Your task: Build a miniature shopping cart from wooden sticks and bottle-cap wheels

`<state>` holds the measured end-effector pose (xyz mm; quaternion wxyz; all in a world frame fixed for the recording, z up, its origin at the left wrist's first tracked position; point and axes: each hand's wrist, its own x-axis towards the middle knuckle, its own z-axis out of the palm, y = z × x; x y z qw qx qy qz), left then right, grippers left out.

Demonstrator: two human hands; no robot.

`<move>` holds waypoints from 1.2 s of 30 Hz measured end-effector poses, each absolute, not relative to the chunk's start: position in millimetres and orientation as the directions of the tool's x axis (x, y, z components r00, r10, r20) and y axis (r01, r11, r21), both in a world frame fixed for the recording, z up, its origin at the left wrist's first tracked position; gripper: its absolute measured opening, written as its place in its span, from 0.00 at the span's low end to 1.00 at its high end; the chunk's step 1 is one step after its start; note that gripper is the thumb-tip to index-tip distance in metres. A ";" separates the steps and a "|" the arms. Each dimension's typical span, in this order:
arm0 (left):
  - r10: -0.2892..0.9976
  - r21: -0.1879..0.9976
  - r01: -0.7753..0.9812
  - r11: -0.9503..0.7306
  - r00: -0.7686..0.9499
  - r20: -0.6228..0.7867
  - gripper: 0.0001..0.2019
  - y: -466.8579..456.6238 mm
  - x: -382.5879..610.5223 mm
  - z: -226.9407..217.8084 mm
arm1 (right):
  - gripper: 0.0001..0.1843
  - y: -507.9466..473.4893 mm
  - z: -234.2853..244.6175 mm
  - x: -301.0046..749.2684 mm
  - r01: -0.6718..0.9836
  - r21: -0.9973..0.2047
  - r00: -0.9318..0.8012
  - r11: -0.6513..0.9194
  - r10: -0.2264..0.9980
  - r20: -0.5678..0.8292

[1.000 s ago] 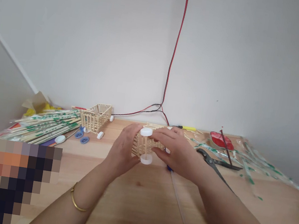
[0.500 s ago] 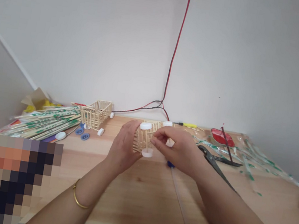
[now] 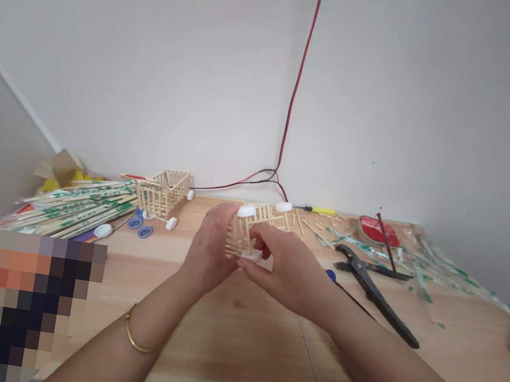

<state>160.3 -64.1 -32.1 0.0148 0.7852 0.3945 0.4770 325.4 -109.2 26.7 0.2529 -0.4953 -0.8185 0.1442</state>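
Between my hands is a small cart of thin wooden sticks (image 3: pixel 265 215), tipped so its white bottle-cap wheels face me. My left hand (image 3: pixel 213 242) grips its left side. My right hand (image 3: pixel 280 262) is closed on the lower white cap (image 3: pixel 252 256), thumb below and fingers above. Another white cap (image 3: pixel 247 211) sits at the cart's upper left corner and one more (image 3: pixel 284 207) at the upper right. My right hand covers part of the cart's near side.
A finished-looking stick cart (image 3: pixel 161 193) stands back left, beside blue caps (image 3: pixel 145 231) and wrapped chopsticks (image 3: pixel 83 213). Pliers (image 3: pixel 378 295), a red glue container (image 3: pixel 378 230), loose sticks (image 3: pixel 319 229), a yellow-handled tool (image 3: pixel 323 211) and torn wrappers (image 3: pixel 424 274) lie to the right.
My right hand has moved down and left from beside the cart's stick frame onto the lower white cap. My left hand keeps its hold, and the cart has barely shifted.
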 end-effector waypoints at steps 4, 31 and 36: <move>0.652 0.412 0.596 -0.690 0.263 0.711 0.28 -64.2 160.3 -31.9 | 0.09 -107.4 24.6 326.3 0.708 -0.482 -0.417 0.516 0.856 0.305; 0.856 0.866 0.006 -0.500 0.159 0.492 0.48 -62.9 144.8 -21.9 | 0.08 -95.2 69.7 401.2 0.645 -0.636 -0.174 0.425 0.891 0.419; 0.843 0.857 0.028 -0.515 0.201 0.500 0.47 -66.2 143.3 -19.7 | 0.12 -83.4 61.9 406.2 0.530 -0.747 -0.289 0.401 0.914 0.285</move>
